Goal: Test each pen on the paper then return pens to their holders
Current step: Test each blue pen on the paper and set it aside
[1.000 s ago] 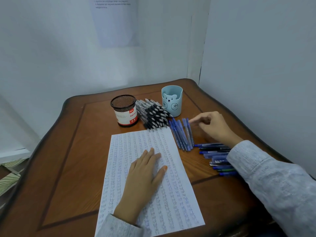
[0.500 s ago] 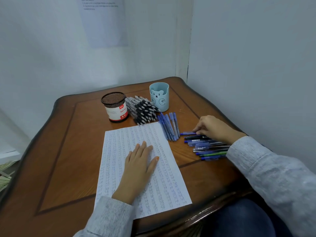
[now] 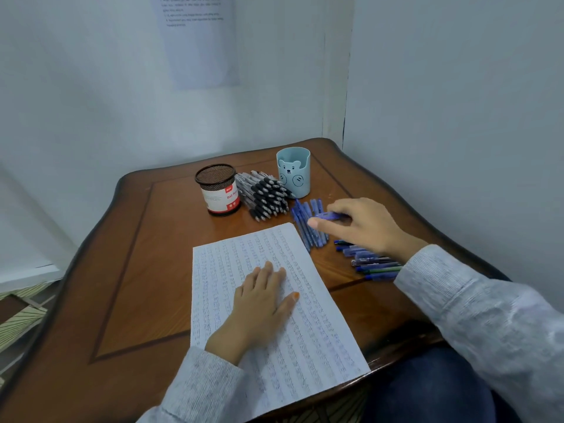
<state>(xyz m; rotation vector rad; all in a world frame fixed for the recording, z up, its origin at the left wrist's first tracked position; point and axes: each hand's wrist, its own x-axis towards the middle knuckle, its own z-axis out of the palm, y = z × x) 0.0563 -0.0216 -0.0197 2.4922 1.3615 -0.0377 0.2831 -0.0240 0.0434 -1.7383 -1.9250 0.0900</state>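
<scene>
I see a light grey, speckled knit left sleeve [image 3: 195, 389] at lower centre and a matching right sleeve [image 3: 476, 309] running up the right edge, finely ribbed toward the cuff. Dark blue trousers [image 3: 427, 389] show at lower right.

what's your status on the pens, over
Left hand flat on the paper. Right hand grips a blue pen over the row of blue pens. Nothing between pen and paper.

Your table [image 3: 137, 270] | paper [image 3: 320, 346] 6 o'clock | mesh holder [image 3: 218, 193] 12 | black pens [image 3: 265, 196], bear holder [image 3: 293, 175] 1 | blue pens [image 3: 305, 236] 2 | mixed pens [image 3: 372, 265] 3
</scene>
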